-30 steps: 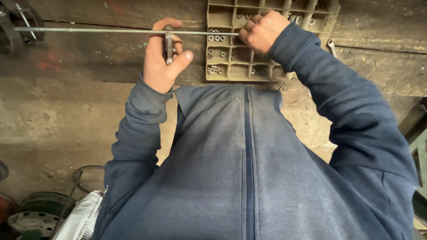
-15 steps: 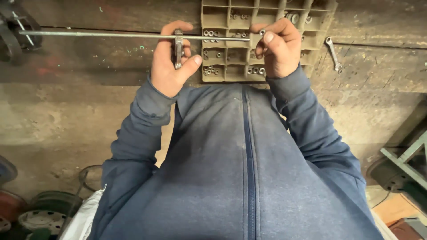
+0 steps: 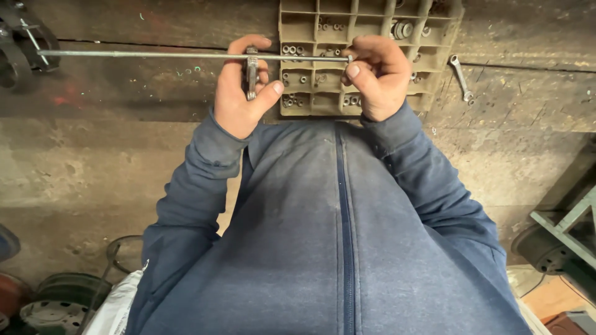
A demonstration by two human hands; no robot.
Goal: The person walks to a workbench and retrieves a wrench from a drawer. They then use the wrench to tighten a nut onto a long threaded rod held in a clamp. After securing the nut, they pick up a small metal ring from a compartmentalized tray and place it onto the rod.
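I hold a long, thin, grey metal threaded rod [image 3: 155, 55] level in front of my chest, running out from my hands to a dark metal wheel [image 3: 18, 46] at its far end. My left hand [image 3: 245, 87] is raised with the wrist bent back, palm toward me; its grip is pressed together, fingers curled over the top and thumb crossing below, pinching a small grey metal wrench [image 3: 251, 75] that stands upright against the rod. My right hand [image 3: 379, 77] sits just beside the rod's near end, knuckles up, forearm angled in from the elbow. Its grip is closed too, thumb and forefinger pinching the rod's tip; whether a nut is between them I cannot tell.

Both hands hover over a beige plastic compartment tray [image 3: 298, 102] lying on the worn, stained wooden counter [image 3: 124, 136], its cells holding nuts and washers. Beyond the tray, on the side away from the rod, a small silver spanner [image 3: 460, 75] lies on the counter. My blue zipped sweatshirt sleeves cover both arms to the wrists.
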